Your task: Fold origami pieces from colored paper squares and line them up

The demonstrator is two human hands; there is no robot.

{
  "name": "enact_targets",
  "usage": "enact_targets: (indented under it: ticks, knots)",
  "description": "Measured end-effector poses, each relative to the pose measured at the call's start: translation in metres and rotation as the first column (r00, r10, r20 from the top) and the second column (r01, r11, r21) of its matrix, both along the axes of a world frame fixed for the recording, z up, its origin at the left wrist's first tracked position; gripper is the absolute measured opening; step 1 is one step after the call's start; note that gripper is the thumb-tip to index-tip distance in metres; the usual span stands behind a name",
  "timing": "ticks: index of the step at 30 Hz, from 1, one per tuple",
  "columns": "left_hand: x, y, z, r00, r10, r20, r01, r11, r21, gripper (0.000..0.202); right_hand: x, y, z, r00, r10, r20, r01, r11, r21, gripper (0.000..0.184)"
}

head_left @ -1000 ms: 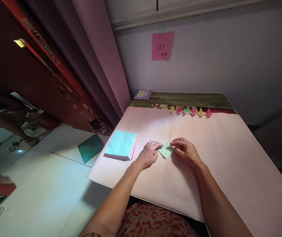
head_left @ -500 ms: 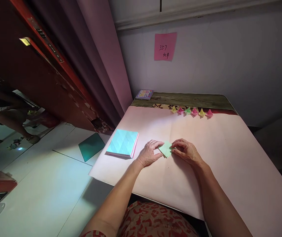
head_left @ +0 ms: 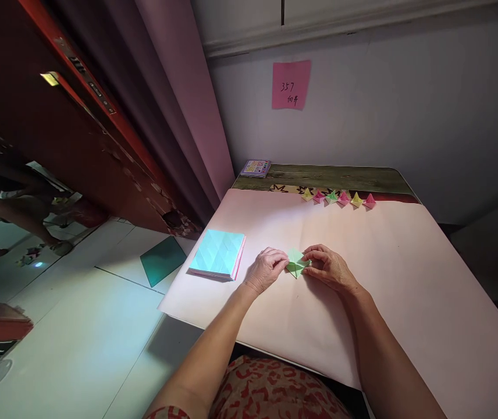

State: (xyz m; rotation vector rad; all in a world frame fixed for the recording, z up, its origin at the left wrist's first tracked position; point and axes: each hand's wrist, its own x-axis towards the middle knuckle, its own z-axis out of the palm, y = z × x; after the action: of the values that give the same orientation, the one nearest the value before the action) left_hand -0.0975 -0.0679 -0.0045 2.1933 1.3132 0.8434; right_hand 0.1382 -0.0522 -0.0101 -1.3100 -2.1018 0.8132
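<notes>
A small piece of folded light-green origami paper [head_left: 296, 265] lies on the pale pink table cover between my two hands. Its near corner points toward me, and darker fold edges show on its upper face. My left hand [head_left: 268, 269] is closed, thumb and index finger pinching the paper's left corner. From the other side, my right hand [head_left: 326, 267] has thumb and fingers bent onto the right corner. The fingertips hide both side corners.
A stack of square paper [head_left: 218, 253], turquoise on top, sits left of my hands. Several folded paper pieces [head_left: 344, 198] in yellow, pink and green line the far side. A small patterned packet [head_left: 256, 168] lies at the back left corner. Dark green paper [head_left: 162, 261] is on the floor.
My left fingers have drawn together into a pinch at the paper's left corner. The green paper's upper face now shows raised folds and has shifted slightly right.
</notes>
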Motion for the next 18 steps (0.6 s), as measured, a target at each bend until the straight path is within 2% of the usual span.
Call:
enact_targets:
  ticks: [4,11,15,18]
  knots:
    - [0.006,0.003,-0.002,0.998,0.062,-0.023,-0.061,0.998,0.02,0.014,-0.002,0.0,-0.002,1.0,-0.011,0.006,0.011,1.0,0.01,0.016]
    - [0.013,0.008,-0.003,0.984,0.163,-0.077,-0.162,0.987,0.018,0.017,-0.004,0.002,-0.007,0.998,-0.051,0.028,0.049,0.998,0.049,0.024]
    - [0.019,0.009,-0.006,0.944,0.25,-0.214,-0.233,0.967,0.1,0.02,-0.002,0.001,-0.001,1.0,-0.012,0.021,0.011,1.0,0.021,0.024]
    - [0.025,0.009,-0.009,0.89,0.302,-0.342,-0.253,0.95,0.182,0.021,-0.001,0.0,0.002,1.0,-0.001,-0.002,0.001,1.0,0.003,0.031]
